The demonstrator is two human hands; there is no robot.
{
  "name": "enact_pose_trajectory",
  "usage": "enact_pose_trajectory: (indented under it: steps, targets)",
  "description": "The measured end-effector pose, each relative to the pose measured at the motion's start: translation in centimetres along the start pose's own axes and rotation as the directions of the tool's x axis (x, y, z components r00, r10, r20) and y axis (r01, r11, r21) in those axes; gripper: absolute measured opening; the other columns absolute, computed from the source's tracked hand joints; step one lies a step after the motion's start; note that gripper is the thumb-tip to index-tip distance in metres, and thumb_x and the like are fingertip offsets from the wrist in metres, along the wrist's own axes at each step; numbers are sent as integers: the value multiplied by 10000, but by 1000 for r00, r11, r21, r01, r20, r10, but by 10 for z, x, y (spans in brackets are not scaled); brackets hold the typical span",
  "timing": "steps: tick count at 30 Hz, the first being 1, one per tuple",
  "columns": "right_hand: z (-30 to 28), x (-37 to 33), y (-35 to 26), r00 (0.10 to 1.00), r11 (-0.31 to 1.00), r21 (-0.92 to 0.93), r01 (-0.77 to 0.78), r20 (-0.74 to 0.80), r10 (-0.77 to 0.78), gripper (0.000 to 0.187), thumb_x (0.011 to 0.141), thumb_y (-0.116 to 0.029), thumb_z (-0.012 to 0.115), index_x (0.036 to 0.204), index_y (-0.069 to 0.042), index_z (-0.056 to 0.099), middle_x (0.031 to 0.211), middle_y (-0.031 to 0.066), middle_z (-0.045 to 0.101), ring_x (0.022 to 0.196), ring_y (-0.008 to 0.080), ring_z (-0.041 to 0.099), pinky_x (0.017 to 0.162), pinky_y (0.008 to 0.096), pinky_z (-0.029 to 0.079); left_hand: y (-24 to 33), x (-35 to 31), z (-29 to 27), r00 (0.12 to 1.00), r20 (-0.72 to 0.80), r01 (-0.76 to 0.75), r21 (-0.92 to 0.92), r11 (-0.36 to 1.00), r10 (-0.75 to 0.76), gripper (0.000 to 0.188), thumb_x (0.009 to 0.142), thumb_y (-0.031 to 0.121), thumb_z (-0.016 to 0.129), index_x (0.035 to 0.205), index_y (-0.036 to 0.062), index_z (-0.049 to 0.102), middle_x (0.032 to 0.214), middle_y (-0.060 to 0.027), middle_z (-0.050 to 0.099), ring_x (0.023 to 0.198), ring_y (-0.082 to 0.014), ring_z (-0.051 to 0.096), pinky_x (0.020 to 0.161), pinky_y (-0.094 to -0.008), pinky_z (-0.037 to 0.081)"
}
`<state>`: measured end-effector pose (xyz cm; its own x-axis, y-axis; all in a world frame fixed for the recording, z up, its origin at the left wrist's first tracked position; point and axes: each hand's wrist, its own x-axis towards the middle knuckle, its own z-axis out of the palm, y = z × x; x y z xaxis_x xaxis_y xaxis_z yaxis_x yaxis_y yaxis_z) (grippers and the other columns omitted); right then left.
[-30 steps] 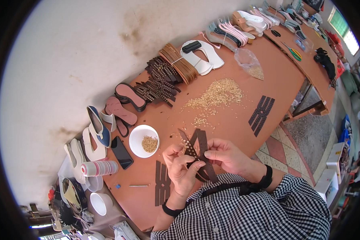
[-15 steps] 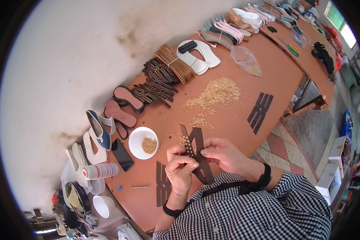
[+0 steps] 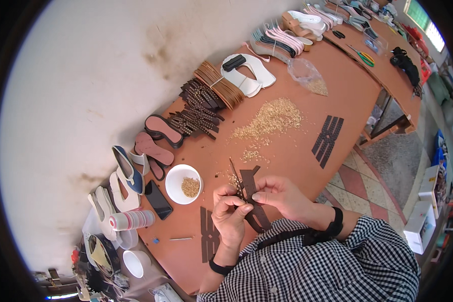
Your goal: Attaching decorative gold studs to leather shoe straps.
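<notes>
Well, your left hand (image 3: 228, 217) and right hand (image 3: 281, 197) each pinched the dark brown strap piece (image 3: 247, 180) between thumb and fingers, to the right of the white bowl (image 3: 172, 183). It looked light, thin and bendy, so its plain edges seemed best to hold, away from the bumpy studs (image 3: 240, 193).

A dark brown, leather-like strap piece (image 3: 247, 180) is held upright at 5 o'clock from the view's centre. Its slim left strip (image 3: 235, 173), nearly edge-on and dotted with small studs, points toward 11 o'clock; its broad, flat plain strip points toward 12.
</notes>
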<state>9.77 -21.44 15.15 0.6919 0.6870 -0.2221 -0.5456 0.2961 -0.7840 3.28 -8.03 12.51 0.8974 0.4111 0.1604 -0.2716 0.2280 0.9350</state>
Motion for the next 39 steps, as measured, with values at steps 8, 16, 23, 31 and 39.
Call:
enact_pose_trajectory:
  steps: [8, 16, 23, 31, 39]
  targets:
    - [-2, -1, 1, 999, 999, -9, 34, -4, -34, 175, 841, -36, 504, 997, 41, 524, 944, 63, 571, 873, 116, 552, 797, 243, 450, 9, -3, 7, 983, 4, -163, 469, 868, 182, 158, 637, -27, 684, 730, 39, 575, 930, -57, 454, 835, -151, 458, 732, -260, 402]
    - [-1, -3, 5, 999, 992, 124, -24, -35, 28, 171, 842, -53, 512, 989, 32, 526, 938, 72, 577, 870, 126, 558, 809, 257, 448, 5, -3, 1, 977, 46, -212, 371, 904, 210, 153, 640, -2, 690, 733, 38, 576, 919, -68, 455, 818, -160, 448, 699, -261, 392]
    - [-1, -3, 5, 1000, 990, 138, -4, 9, 2, 178, 851, -62, 503, 1000, 32, 521, 945, 76, 575, 871, 126, 557, 810, 254, 446, 5, -1, 0, 973, 74, -231, 355, 906, 219, 157, 645, 27, 706, 737, 39, 579, 931, -66, 452, 815, -156, 443, 698, -254, 386]
    - [0, -2, 4, 991, 989, -58, 133, 28, -131, 195, 854, -52, 497, 1021, 47, 515, 959, 70, 566, 889, 116, 545, 810, 239, 439, 5, -1, 3, 991, 21, -130, 305, 943, 130, 138, 665, 17, 692, 732, 39, 573, 957, -66, 459, 848, -153, 457, 734, -259, 398]
    - [-5, 1, 2, 998, 996, -66, 57, 27, -56, 182, 849, -28, 495, 1012, 50, 512, 945, 67, 565, 882, 109, 544, 800, 236, 444, -1, -2, -2, 996, 62, -84, 302, 949, 68, 157, 681, -22, 673, 749, 32, 542, 1030, -101, 511, 921, -160, 507, 789, -281, 421]
